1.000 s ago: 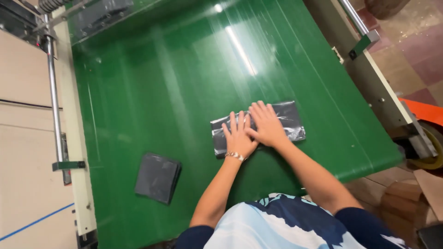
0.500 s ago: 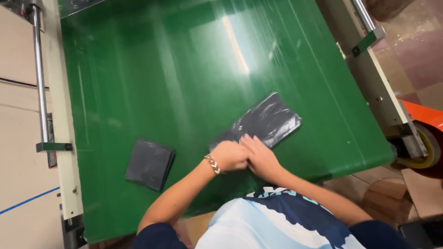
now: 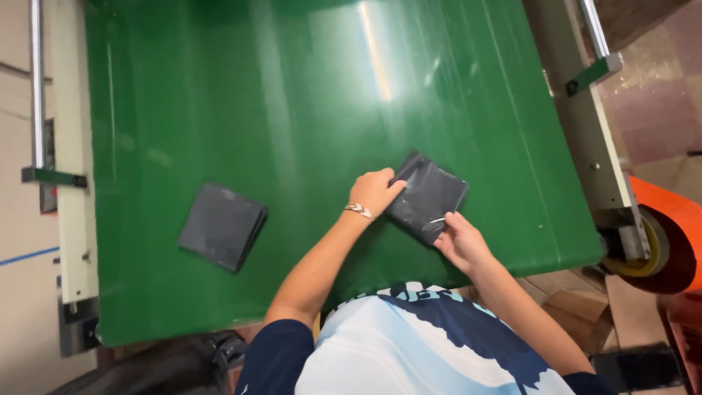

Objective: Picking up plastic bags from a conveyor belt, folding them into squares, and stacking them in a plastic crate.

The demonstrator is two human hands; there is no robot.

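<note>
The folded black plastic bag [image 3: 428, 196] is a glossy, roughly square packet, turned so its corners point up and down the view like a diamond. Creases and small wrinkles catch the light across its face, and its near edge shows a thin pale line where the layers meet. It lies flat on the green tabletop [image 3: 307, 110], close to the near edge and right of the middle, just in front of the person's chest.

A second folded black packet [image 3: 223, 225] rests well apart to the left on the same surface, also square, duller and matte, its layers stacked neatly.

The tabletop is a smooth, shiny green sheet with a bright streak of overhead light reflected near its top. Pale metal side rails [image 3: 73, 219] run along both long edges, with a chrome bar [image 3: 35, 80] on the left and green brackets clamped on. To the right, an orange wheel guard [image 3: 669, 234] sits over a tiled floor, with cardboard boxes below.

The left hand [image 3: 374, 192], a bracelet at its wrist, is curled, fingers bent and pinching the bag's left corner against the thumb. The right hand [image 3: 461, 241] is half closed, fingertips pressed on the bag's near lower edge, gripping it lightly.
</note>
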